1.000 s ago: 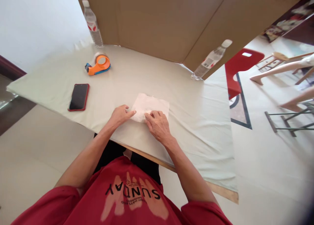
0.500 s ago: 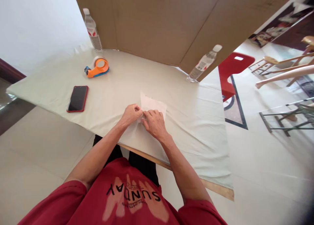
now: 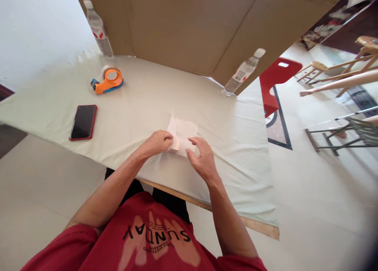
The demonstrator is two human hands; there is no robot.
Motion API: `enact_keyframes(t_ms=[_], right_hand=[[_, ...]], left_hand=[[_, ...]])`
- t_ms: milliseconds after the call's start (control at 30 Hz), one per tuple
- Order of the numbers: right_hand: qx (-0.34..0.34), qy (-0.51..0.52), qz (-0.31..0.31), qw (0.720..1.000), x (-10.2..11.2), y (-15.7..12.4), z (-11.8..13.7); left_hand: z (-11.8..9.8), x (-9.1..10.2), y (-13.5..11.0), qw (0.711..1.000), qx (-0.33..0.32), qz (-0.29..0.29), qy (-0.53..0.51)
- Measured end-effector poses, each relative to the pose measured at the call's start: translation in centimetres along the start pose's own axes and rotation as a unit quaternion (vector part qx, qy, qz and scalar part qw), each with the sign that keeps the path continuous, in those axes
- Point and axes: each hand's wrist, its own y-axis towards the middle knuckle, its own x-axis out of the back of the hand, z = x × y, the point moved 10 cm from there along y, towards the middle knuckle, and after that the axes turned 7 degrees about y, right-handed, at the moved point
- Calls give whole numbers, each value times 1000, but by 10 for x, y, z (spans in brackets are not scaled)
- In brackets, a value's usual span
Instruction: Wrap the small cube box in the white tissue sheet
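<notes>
A thin white sheet that looks like tissue paper (image 3: 184, 130) lies on the cloth-covered table in front of me, its left side lifted and folded. My left hand (image 3: 159, 141) pinches that left edge between thumb and fingers. At the paper's right side is my right hand (image 3: 202, 154), its thumb and fingers spread apart with nothing between them. Whether its fingertips touch the paper I cannot tell.
An orange tape dispenser (image 3: 110, 81) and a phone in a red case (image 3: 83, 122) lie to the left. One water bottle (image 3: 99, 32) stands at the back left, another water bottle (image 3: 242, 73) at the right, before a cardboard panel (image 3: 177, 26). A red chair (image 3: 273, 82) stands beyond.
My right hand has come away from my left and moved right, its fingers opening. More of the paper shows, with its left side raised. The whole view has shifted slightly.
</notes>
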Motion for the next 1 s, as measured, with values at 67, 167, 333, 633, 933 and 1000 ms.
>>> enact_keyframes(t_ms=[67,167,333,633,933,1000], right_hand=[[-108,5,-43,993,19,-16,-37],[-211,-12,-26,977,19,-34,-71],[-271,-27,-2,962,0,-27,-72],[-276,-65,-27,959,-1,-16,-75],[-310,-100,46,944,-12,-9,-72],[-305,-65,37,949,-13,-6,-74]], left_hand=[[-7,-5,-3,998,-24,17,55],[-9,-10,-5,988,-38,-4,148],[-4,-14,-6,978,-61,-52,194],[-14,-21,-9,966,-89,-4,241],[-11,-26,-5,968,-99,0,231],[-11,-26,-5,970,-103,-6,222]])
